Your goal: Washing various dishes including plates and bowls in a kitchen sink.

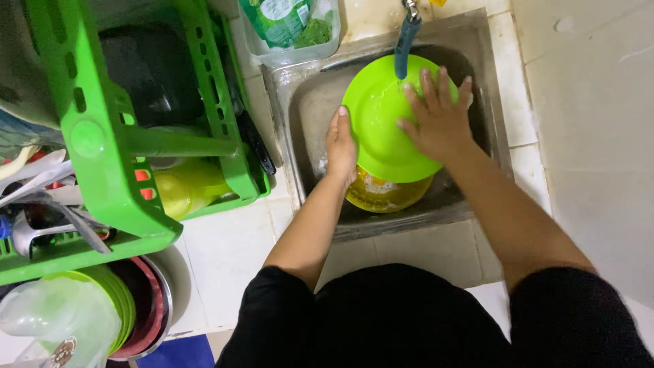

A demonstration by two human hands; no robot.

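Observation:
A bright green plastic plate (377, 129) is held tilted over a small steel sink (300, 109), under a tap with a blue hose spout (407, 37). My left hand (340, 146) grips the plate's left rim. My right hand (439, 116) lies flat with spread fingers on the plate's inner face. Under the plate, a yellow bowl (385, 196) rests in the sink.
A green plastic dish rack (116, 150) stands at left with a dark pan, a yellow cup and utensils. Stacked bowls and plates (129, 307) sit below it. A clear tub with a green packet (289, 27) stands behind the sink. White tiled counter surrounds the sink.

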